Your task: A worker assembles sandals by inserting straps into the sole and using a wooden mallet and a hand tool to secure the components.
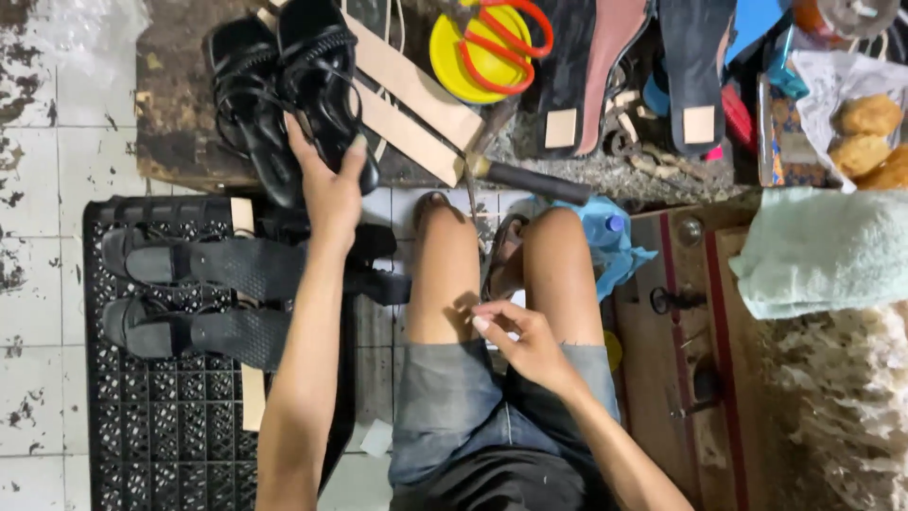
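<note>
Black strappy sandal (322, 76) with a glossy woven upper lies under the left hand (329, 185), on the dark, worn surface (170, 142) straight ahead of the person. Its long axis runs away from the body, tilted slightly to the left, heel end nearest the wrist. The left hand's fingers are wrapped around the near part of the shoe, thumb on one side and fingers on the other, arm stretched out full.

A matching second black sandal (248, 104) lies just beside it to the left, touching or nearly so.

The right hand (522, 339) is well apart, drawn back over the bare knees, fingers loosely curled with fingertips close together; whether it pinches anything I cannot tell. The left hand is plainly the nearer one.

Two more black flat sandals (203, 298) rest sole-up on a black plastic crate (142, 407) left of the left forearm.
</note>
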